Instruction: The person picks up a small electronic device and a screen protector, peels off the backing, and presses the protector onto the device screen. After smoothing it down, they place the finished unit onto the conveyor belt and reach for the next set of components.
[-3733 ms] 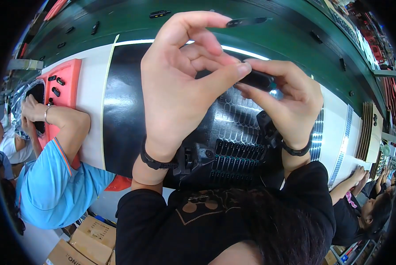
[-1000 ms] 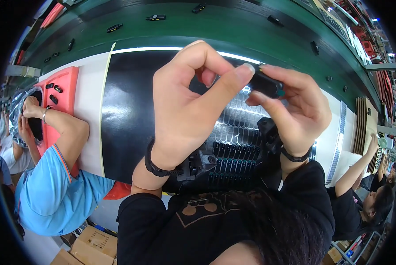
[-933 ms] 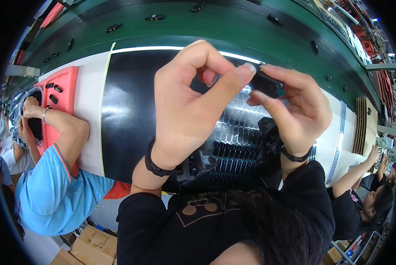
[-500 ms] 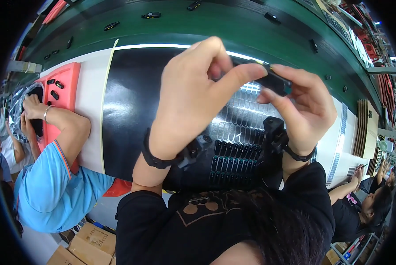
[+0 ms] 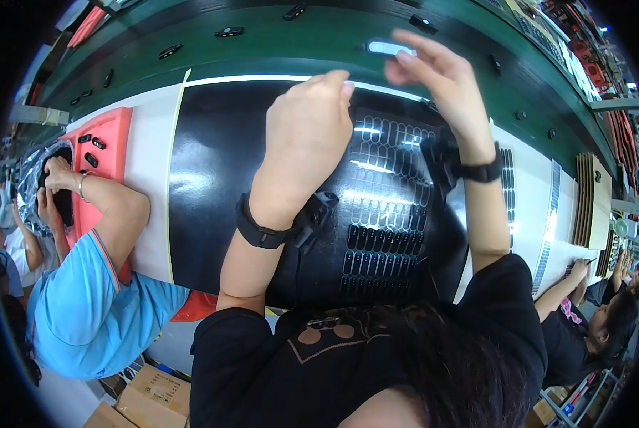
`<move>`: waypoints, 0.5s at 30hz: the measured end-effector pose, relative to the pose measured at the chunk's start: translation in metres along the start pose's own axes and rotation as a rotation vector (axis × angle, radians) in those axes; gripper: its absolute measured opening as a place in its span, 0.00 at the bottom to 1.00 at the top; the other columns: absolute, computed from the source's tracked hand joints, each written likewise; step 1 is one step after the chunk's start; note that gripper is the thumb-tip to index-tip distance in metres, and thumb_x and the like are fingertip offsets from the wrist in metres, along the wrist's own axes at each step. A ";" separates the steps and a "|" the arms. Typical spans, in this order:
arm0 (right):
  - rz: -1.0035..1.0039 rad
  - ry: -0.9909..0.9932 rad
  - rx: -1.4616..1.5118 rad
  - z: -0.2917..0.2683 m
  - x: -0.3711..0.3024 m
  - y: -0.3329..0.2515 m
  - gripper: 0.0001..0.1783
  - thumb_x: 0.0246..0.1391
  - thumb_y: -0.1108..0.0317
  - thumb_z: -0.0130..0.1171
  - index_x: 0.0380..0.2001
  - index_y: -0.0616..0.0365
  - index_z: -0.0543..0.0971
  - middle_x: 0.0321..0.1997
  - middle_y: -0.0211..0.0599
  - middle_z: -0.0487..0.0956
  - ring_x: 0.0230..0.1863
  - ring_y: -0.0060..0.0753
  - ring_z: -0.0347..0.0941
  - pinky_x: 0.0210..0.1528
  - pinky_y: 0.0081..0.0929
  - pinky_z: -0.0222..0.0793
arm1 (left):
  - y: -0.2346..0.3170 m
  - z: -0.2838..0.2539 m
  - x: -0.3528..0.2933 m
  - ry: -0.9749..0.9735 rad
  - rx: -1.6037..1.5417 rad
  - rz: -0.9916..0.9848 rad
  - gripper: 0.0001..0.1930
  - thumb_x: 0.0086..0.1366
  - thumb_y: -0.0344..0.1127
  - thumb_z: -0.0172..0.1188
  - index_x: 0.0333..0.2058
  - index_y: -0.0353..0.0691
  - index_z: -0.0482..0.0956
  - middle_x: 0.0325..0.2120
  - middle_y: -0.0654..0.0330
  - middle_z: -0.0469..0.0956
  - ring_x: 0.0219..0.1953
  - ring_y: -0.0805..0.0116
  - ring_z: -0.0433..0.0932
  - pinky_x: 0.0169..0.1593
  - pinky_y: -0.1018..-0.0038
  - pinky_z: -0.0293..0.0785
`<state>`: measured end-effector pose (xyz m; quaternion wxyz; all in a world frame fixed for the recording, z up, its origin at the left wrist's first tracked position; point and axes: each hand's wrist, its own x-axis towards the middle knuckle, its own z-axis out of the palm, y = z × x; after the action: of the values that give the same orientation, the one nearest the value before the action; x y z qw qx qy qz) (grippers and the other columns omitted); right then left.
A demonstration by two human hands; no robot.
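Observation:
Over the far green belt, my right hand (image 5: 441, 78) has its thumb and index finger at the right end of a small oblong device (image 5: 389, 48). A pale face of the device shows between these fingers. My left hand (image 5: 309, 118) is raised above the black mat (image 5: 212, 164), with its fingers curled in against the thumb. Whatever it may hold is hidden. To the right of that hand lies a sheet of oval stickers (image 5: 384, 192): its far rows are bare outlines, while dark ovals fill the near rows. Each wrist wears a black strap with a bulky black unit.
Several small dark devices (image 5: 228, 32) lie spaced along the green belt (image 5: 262, 53). At left, a co-worker in a blue shirt (image 5: 95, 307) reaches over a red foam tray (image 5: 116, 157). Another person (image 5: 583, 321) works at right, near stacked brown boards (image 5: 587, 200).
My right hand has carried the device away from my left hand, up and left over the belt. My left hand has let go of the device and closed. Devices on the belt have shifted left.

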<state>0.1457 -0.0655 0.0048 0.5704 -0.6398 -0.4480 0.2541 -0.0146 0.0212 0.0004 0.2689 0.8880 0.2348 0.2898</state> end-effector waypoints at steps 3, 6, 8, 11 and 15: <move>-0.190 0.074 -0.429 -0.009 0.002 0.019 0.26 0.46 0.67 0.55 0.49 0.62 0.64 0.39 0.40 0.71 0.34 0.26 0.71 0.37 0.18 0.67 | 0.009 0.013 -0.004 -0.106 0.003 0.110 0.07 0.54 0.32 0.51 0.30 0.35 0.74 0.22 0.52 0.73 0.26 0.60 0.73 0.31 0.71 0.68; -0.135 0.008 -0.656 -0.023 -0.014 0.023 0.30 0.43 0.66 0.58 0.51 0.60 0.62 0.43 0.41 0.68 0.39 0.29 0.69 0.40 0.22 0.67 | 0.026 0.035 -0.016 -0.256 -0.025 0.181 0.08 0.52 0.31 0.52 0.30 0.34 0.74 0.24 0.51 0.74 0.29 0.58 0.74 0.34 0.69 0.69; 0.124 -0.184 -0.664 -0.031 -0.031 0.020 0.34 0.39 0.65 0.61 0.51 0.58 0.61 0.45 0.42 0.65 0.43 0.33 0.67 0.43 0.26 0.65 | 0.037 0.047 -0.029 -0.429 -0.074 0.228 0.08 0.50 0.30 0.53 0.29 0.31 0.73 0.25 0.50 0.73 0.31 0.58 0.74 0.36 0.68 0.69; 0.123 -0.172 -0.875 -0.043 -0.063 0.037 0.34 0.34 0.66 0.64 0.47 0.58 0.62 0.43 0.42 0.65 0.44 0.37 0.66 0.43 0.29 0.64 | 0.043 0.080 -0.047 -0.420 -0.156 0.347 0.05 0.46 0.25 0.52 0.23 0.31 0.72 0.22 0.48 0.72 0.27 0.54 0.74 0.32 0.67 0.70; 0.207 -0.213 -0.946 -0.046 -0.097 0.052 0.31 0.29 0.68 0.66 0.40 0.58 0.63 0.41 0.42 0.65 0.40 0.44 0.66 0.40 0.30 0.64 | 0.047 0.107 -0.070 -0.553 -0.229 0.360 0.03 0.45 0.23 0.52 0.22 0.30 0.71 0.22 0.48 0.71 0.28 0.53 0.73 0.33 0.67 0.70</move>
<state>0.1534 -0.1697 -0.0533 0.1405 -0.8402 -0.5041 0.1421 0.0151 -0.0904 -0.0716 0.3649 0.9241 -0.0412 0.1054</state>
